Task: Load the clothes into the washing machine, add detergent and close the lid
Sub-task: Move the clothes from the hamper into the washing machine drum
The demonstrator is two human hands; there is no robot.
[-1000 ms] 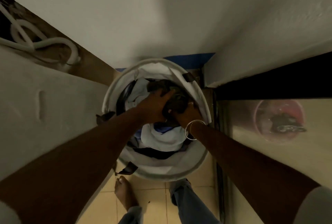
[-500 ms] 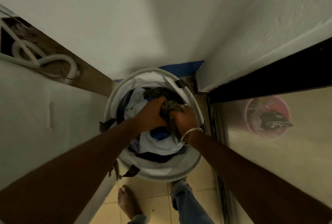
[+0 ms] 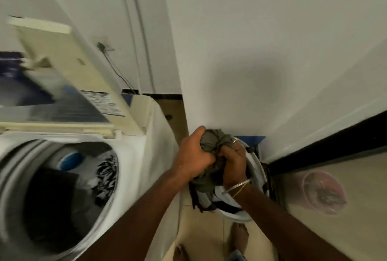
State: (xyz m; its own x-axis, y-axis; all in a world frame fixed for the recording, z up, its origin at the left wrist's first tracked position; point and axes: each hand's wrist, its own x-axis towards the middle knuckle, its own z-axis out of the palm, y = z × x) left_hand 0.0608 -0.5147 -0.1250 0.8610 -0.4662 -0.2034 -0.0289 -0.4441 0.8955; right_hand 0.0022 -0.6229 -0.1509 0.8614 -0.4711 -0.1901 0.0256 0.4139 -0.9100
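One washing machine (image 3: 134, 151) stands with its lid (image 3: 69, 65) raised and dark clothes (image 3: 104, 174) inside, and just right of it, above one white basket (image 3: 256, 162), one crumpled olive-grey garment (image 3: 210, 140) sits clutched by two hands, left hand (image 3: 193, 156) and right hand (image 3: 233, 163) both curled tight round it.

- The washing machine (image 3: 134, 156) stands at the left, with its lid (image 3: 69, 68) raised on the far side.
- Clothes (image 3: 104, 177) lie in its drum (image 3: 52, 193).
- The laundry basket (image 3: 256, 168) sits on the floor (image 3: 201, 229) just right of the machine, against the far wall (image 3: 251, 51).
- Above the basket, the left hand (image 3: 194, 156) grips the garment (image 3: 211, 141) on its left and the right hand (image 3: 234, 166) grips it on its right.
- A round tub (image 3: 324, 192) lies further right.
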